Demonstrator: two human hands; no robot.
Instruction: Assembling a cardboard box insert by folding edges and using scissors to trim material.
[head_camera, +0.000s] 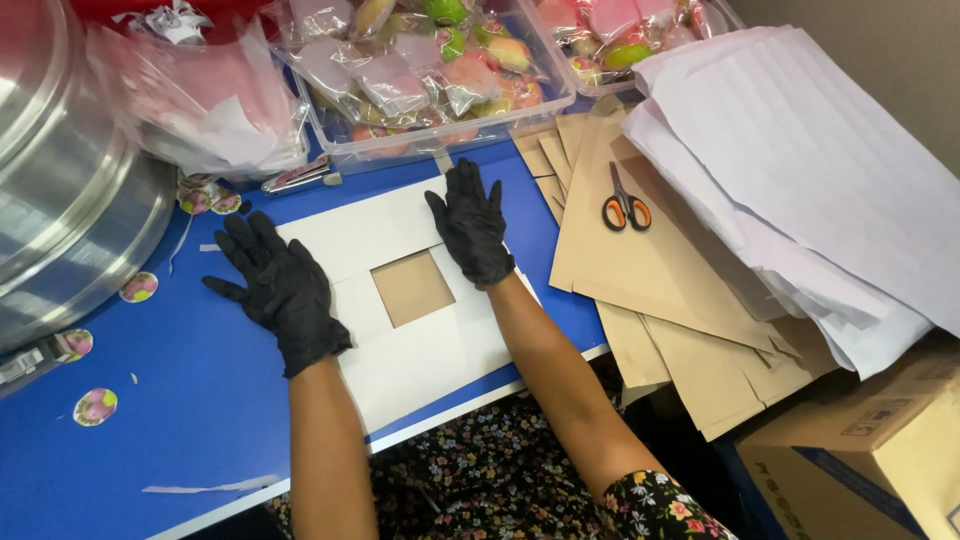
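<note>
Both hands are wearing black gloves and are pressing flat, fingers spread wide and gripping nothing, on a white cardboard box blank (420, 350) that is lying unfolded on the blue desk (150, 420). The left hand (278, 288) is resting on the blank's left edge, with its little finger and part of the palm lying over onto the desk surface. The right hand (470, 228) is pressing the upper right panel, fingertips pointing away from the person. Between the two hands, a square brown window (412, 288) is showing in the middle of the blank. Just right of the right hand, a stack of brown paper envelopes (660, 300) is fanning out, with orange-handled scissors (624, 205) lying closed on top. Further right, a pile of white paper sheets (800, 170) is overlapping the envelopes. Beyond the right hand's fingertips, a clear plastic tray (430, 75) is holding pink and green wrapped sweets. Left of the left hand, round pink stickers (96, 406) are lying scattered on the desk, and a large metal drum (70, 200) is standing well to the left.
</note>
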